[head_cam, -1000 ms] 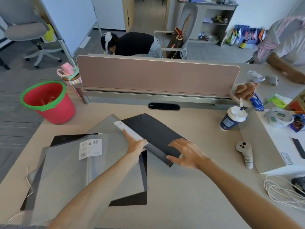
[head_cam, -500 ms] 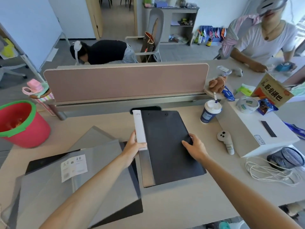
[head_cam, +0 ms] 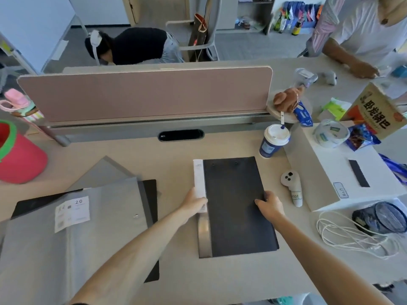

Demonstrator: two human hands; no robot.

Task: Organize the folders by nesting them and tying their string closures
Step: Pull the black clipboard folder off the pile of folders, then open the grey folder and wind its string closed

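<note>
A black folder with a white and grey spine strip lies flat on the desk in front of me. My left hand grips its left spine edge. My right hand holds its right edge, fingers curled over the cover. To the left lies a stack of grey translucent folders with a white label, resting on black folders underneath. A small metal fastener shows on the top grey folder.
A paper coffee cup stands behind the black folder. A white controller, a white box, coiled white string and a dark pouch lie to the right. A red bucket sits far left. Two people are beyond the divider.
The black folder was swung from a slanted pose above the grey stack to lie square on the desk to the right. Both hands stayed on its edges.
</note>
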